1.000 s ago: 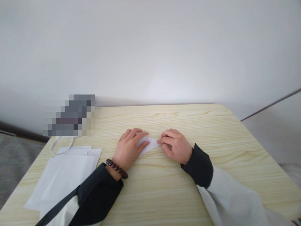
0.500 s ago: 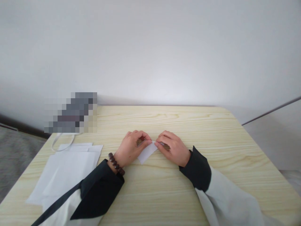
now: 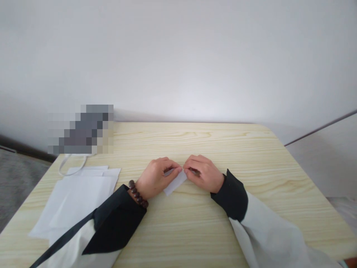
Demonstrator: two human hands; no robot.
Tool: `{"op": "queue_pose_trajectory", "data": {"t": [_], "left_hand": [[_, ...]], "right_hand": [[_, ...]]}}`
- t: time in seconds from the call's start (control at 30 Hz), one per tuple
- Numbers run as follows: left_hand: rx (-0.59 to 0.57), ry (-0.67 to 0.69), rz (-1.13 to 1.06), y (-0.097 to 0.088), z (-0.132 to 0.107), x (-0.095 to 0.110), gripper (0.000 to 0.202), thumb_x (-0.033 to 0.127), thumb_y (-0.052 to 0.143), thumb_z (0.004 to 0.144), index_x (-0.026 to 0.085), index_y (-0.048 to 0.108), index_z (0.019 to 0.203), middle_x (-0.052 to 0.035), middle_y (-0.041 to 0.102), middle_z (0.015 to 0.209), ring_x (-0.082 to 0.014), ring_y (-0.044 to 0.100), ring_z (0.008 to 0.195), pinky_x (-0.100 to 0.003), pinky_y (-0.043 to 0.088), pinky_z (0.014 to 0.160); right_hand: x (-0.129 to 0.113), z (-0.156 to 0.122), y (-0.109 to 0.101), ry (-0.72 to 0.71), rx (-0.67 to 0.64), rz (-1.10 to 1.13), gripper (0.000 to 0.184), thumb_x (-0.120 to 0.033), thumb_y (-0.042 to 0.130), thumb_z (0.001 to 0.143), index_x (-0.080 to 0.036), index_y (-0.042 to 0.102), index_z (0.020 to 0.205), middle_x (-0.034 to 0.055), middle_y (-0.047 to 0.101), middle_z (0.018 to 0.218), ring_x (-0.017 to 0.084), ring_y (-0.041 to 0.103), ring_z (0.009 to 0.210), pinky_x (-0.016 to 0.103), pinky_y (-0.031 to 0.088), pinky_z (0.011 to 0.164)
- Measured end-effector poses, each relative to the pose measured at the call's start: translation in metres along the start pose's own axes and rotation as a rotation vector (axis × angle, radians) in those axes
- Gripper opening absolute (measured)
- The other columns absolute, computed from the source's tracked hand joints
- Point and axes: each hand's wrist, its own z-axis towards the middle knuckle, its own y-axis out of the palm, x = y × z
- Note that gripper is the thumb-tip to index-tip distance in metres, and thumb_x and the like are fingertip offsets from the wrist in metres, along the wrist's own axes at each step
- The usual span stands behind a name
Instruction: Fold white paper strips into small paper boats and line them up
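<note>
A small piece of white paper (image 3: 174, 185) hangs between my hands above the middle of the table, with a pointed corner toward me. Its upper edge is pinched between the thumb and fingers of my left hand (image 3: 156, 177), which wears a dark bead bracelet at the wrist. My right hand (image 3: 205, 173) pinches the same paper at its upper right, thumb against fingers. The fingertips of both hands almost meet there and cover that part of the paper, so its folds are hidden.
Several white sheets (image 3: 80, 201) lie overlapping on the left of the wood-grain table (image 3: 189, 234). Behind them a white cable (image 3: 63, 165) loops near a pixelated dark object (image 3: 83, 130). A pale wall (image 3: 178, 63) rises along the table's far edge.
The fingertips of both hands have drawn closer together on the paper, and my left fingers have flattened against the thumb. The view has shifted slightly.
</note>
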Motion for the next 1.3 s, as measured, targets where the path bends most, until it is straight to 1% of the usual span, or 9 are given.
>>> {"op": "queue_pose_trajectory", "data": {"t": [0.2,0.3,0.4,0.53,0.63,0.8,1.03,1.2,1.3], "left_hand": [[-0.05,-0.093,-0.076,-0.007,0.002,0.003,0.022,0.031,0.055,0.082,0.017,0.07,0.075,-0.0009,0.069,0.069,-0.0128,0.058,0.063,-0.022,0.041,0.058],[-0.063,-0.114,-0.069,-0.009,0.002,0.002,0.024,0.032,0.053,0.082,0.017,0.07,0.075,-0.0001,0.068,0.066,-0.0121,0.057,0.06,-0.022,0.04,0.056],[-0.074,-0.135,-0.076,-0.01,0.003,0.002,0.025,0.034,0.053,0.082,0.016,0.07,0.075,0.0006,0.067,0.063,-0.0113,0.055,0.057,-0.021,0.039,0.053],[-0.075,-0.083,-0.087,-0.007,0.002,0.004,0.024,0.032,0.054,0.081,0.016,0.07,0.074,-0.0001,0.068,0.067,-0.0117,0.057,0.061,-0.021,0.041,0.057],[-0.069,-0.058,-0.089,-0.005,0.003,0.006,0.024,0.033,0.054,0.081,0.016,0.071,0.076,-0.0003,0.068,0.068,-0.0122,0.058,0.063,-0.021,0.042,0.059],[-0.074,-0.049,-0.058,-0.008,0.003,0.005,0.025,0.032,0.05,0.083,0.017,0.07,0.075,0.0001,0.066,0.066,-0.0117,0.056,0.061,-0.022,0.041,0.058],[-0.081,-0.023,-0.06,-0.008,0.002,0.001,0.02,0.024,0.051,0.078,0.016,0.068,0.072,-0.0003,0.065,0.065,-0.0111,0.056,0.062,-0.021,0.043,0.059],[-0.08,-0.061,-0.051,-0.008,0.002,0.001,0.02,0.025,0.051,0.079,0.016,0.067,0.07,0.0002,0.065,0.065,-0.0108,0.057,0.06,-0.02,0.042,0.056],[-0.079,-0.048,-0.035,-0.008,0.001,-0.002,0.02,0.025,0.051,0.078,0.016,0.067,0.07,0.0004,0.066,0.065,-0.0106,0.057,0.06,-0.02,0.042,0.057]], "right_hand": [[0.012,-0.005,-0.014,-0.039,-0.095,0.091,0.014,-0.015,0.047,0.081,-0.018,0.053,0.069,0.0005,0.053,0.066,0.012,0.046,0.061,0.024,0.037,0.06],[0.013,-0.006,-0.019,-0.009,-0.111,0.142,0.012,-0.013,0.047,0.079,-0.018,0.054,0.07,0.0006,0.053,0.066,0.012,0.046,0.06,0.024,0.037,0.059],[0.01,-0.006,-0.021,0.038,-0.109,0.214,0.013,-0.014,0.044,0.082,-0.017,0.055,0.074,0.0023,0.055,0.07,0.012,0.048,0.062,0.024,0.038,0.058],[0.003,-0.004,-0.015,0.02,-0.109,0.116,0.015,-0.024,0.047,0.087,-0.016,0.057,0.079,0.0029,0.056,0.073,0.013,0.049,0.065,0.027,0.037,0.064],[0.002,-0.004,-0.01,-0.006,-0.093,0.022,0.017,-0.023,0.047,0.087,-0.017,0.057,0.074,0.0006,0.055,0.068,0.013,0.047,0.063,0.028,0.035,0.065],[0.005,-0.004,-0.009,0.018,-0.081,0.091,0.019,-0.021,0.045,0.088,-0.017,0.056,0.073,0.001,0.056,0.069,0.012,0.048,0.062,0.025,0.036,0.062],[0.005,-0.005,-0.009,0.01,-0.1,0.068,0.019,-0.022,0.046,0.087,-0.017,0.056,0.071,-0.0008,0.054,0.065,0.011,0.045,0.058,0.026,0.034,0.063],[0.008,-0.006,-0.013,0.024,-0.092,0.148,0.019,-0.019,0.047,0.085,-0.017,0.054,0.067,-0.0001,0.052,0.064,0.011,0.045,0.059,0.024,0.035,0.06],[0.011,-0.007,-0.016,0.025,-0.114,0.172,0.02,-0.018,0.047,0.085,-0.017,0.053,0.066,0.0003,0.052,0.064,0.011,0.046,0.059,0.024,0.036,0.059]]}}
